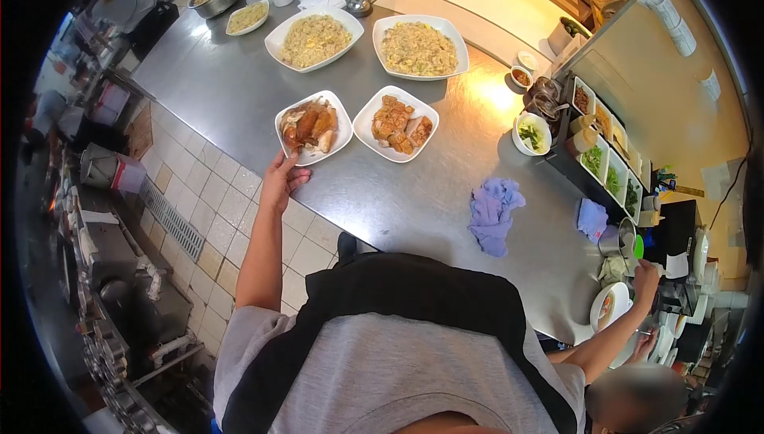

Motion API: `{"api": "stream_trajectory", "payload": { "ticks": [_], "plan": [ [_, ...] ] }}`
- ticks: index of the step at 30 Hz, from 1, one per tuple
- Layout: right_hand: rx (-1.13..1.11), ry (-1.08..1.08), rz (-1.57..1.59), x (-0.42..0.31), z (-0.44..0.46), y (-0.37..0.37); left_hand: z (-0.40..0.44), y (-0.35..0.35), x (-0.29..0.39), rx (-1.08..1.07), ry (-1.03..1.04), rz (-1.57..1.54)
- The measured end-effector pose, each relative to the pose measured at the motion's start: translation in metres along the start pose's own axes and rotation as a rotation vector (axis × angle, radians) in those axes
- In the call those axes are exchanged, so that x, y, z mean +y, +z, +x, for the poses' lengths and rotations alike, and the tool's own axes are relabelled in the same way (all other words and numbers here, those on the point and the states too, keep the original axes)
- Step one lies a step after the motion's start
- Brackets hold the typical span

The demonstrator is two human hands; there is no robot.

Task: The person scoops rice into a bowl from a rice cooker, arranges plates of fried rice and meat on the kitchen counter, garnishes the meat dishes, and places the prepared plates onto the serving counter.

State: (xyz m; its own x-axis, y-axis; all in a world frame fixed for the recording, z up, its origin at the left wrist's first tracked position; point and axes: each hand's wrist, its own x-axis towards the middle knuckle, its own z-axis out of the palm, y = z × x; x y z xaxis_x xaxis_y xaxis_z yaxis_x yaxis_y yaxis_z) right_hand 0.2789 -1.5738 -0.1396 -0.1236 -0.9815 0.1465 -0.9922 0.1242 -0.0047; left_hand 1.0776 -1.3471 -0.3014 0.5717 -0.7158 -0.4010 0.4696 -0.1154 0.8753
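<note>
The chicken plate (pixel 345 132) lies just beyond the left hand (pixel 282 182), touching it; whether clamped, I cannot tell.

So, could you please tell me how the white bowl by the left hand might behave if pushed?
The white bowl would probably stay stiff, given its crisp squared rim. It may slide easily, since the counter looks smooth and shiny. The meat heaped loosely inside could shift with a sudden shove.

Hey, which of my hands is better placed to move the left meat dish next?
Probably your left hand: it is right at the rim of the left meat dish, while your right hand is away at the far right.
</note>
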Motion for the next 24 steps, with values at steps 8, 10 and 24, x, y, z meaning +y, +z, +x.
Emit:
{"api": "stream_trajectory", "payload": {
  "ticks": [8,10,24],
  "plan": [
    [0.53,0.339,1.515,-0.004,-0.052,0.039,0.021,-0.012,0.017,-0.114,-0.059,-0.026],
    [0.439,0.28,1.821,-0.056,-0.065,0.04,0.025,-0.013,0.021,-0.129,-0.074,-0.021],
    [-0.077,-0.711,0.633,-0.449,0.031,0.037,0.035,-0.024,0.024,-0.192,-0.063,0.051]
  ]
}}
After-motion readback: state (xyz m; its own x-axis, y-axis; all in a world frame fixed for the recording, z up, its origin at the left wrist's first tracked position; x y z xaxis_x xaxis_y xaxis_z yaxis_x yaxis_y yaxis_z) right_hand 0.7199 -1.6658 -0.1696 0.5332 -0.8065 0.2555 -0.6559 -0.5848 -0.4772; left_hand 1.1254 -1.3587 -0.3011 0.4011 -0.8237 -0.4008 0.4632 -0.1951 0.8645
